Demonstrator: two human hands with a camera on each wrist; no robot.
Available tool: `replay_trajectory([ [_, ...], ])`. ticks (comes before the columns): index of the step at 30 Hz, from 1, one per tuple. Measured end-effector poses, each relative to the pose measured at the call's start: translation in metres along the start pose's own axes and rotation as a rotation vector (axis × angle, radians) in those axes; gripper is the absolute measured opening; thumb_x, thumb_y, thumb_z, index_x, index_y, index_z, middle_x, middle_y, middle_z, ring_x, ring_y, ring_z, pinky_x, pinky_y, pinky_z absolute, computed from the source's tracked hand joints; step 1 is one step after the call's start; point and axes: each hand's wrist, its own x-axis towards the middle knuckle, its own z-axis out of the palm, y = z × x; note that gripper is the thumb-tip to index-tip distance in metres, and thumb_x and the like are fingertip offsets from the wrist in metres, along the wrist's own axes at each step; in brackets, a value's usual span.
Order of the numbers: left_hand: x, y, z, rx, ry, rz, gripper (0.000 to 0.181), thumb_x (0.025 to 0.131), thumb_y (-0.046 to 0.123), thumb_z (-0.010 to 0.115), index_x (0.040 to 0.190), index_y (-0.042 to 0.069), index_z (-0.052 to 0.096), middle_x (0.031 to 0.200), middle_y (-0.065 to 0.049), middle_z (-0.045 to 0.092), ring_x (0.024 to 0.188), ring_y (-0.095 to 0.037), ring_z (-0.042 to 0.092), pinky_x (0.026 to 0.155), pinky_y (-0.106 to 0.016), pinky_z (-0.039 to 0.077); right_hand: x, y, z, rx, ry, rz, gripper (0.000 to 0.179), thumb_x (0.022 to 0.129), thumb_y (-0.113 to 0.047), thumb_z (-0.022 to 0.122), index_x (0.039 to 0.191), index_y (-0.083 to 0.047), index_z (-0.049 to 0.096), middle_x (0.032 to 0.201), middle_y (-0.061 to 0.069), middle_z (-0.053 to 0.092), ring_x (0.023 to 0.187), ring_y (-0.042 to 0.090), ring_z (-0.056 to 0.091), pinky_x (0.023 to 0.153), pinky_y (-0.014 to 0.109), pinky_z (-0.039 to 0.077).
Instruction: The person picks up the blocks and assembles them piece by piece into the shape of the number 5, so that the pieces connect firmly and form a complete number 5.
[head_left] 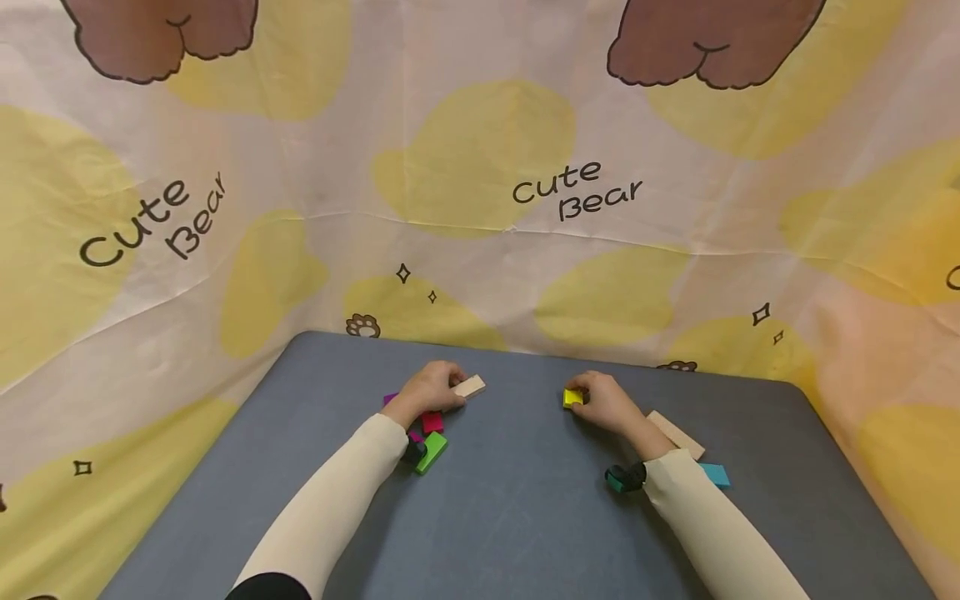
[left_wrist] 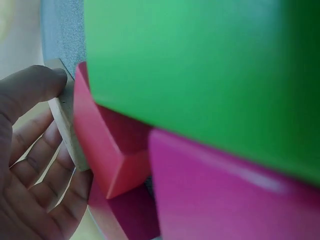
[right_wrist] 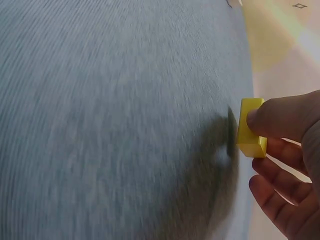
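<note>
The back is covered by a printed cloth [head_left: 457,167], and the blocks are carried by the grey counter [head_left: 510,517]. A pale block is held in the left hand [head_left: 432,387], pinched between thumb and fingers; a yellow block is held likewise in the right hand [head_left: 607,404], well apart to the right. By the right forearm, a long wooden block [head_left: 677,435] is laid diagonally, its far end pointed leftward, with a blue block [head_left: 715,475] nearer the person. By the left wrist, a green block [head_left: 431,452] is angled with its far end to the right; a red block [head_left: 432,422] is seen beyond it.

The pale block [head_left: 471,387] is gripped near its left end, its long axis run left to right, the free right end tipped slightly away from the person. The small yellow block [head_left: 572,398] is stood lengthwise in the right wrist view; whether the counter is touched cannot be told. Both are judged light, stiff and hardly fragile, the glossy yellow perhaps slippery, best taken by opposite faces.
</note>
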Motion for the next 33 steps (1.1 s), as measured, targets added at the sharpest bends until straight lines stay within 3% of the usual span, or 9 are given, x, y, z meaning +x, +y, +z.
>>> replay_trajectory([
  [9,0.005,0.007,0.001,0.014,-0.015,0.059,0.034,0.077,0.019,0.076,0.111,0.017,0.07,0.11,-0.003,0.069,0.095,-0.015,0.06,0.084,-0.034,0.05,0.008,-0.007,0.007,-0.015,0.003,-0.008,0.028,0.079,-0.003,0.071,0.106,0.002,0.07,0.098,0.014,0.066,0.082,0.022,0.058,0.073,0.04,0.049],
  [22,0.016,0.038,0.019,0.002,-0.054,0.159,0.035,0.078,0.011,0.072,0.113,0.017,0.07,0.11,-0.003,0.067,0.095,-0.015,0.058,0.082,-0.032,0.049,0.008,-0.003,0.018,-0.001,0.0,0.036,0.028,0.079,-0.009,0.073,0.106,0.0,0.071,0.099,0.012,0.066,0.082,0.021,0.058,0.074,0.038,0.049],
  [33,0.028,0.064,0.031,0.057,-0.022,0.205,0.036,0.078,0.009,0.07,0.113,0.018,0.072,0.109,-0.002,0.067,0.097,-0.016,0.058,0.085,-0.032,0.048,0.01,-0.006,0.013,0.017,0.034,0.053,0.025,0.077,-0.005,0.072,0.102,0.001,0.072,0.097,0.015,0.067,0.079,0.021,0.057,0.07,0.037,0.049],
])
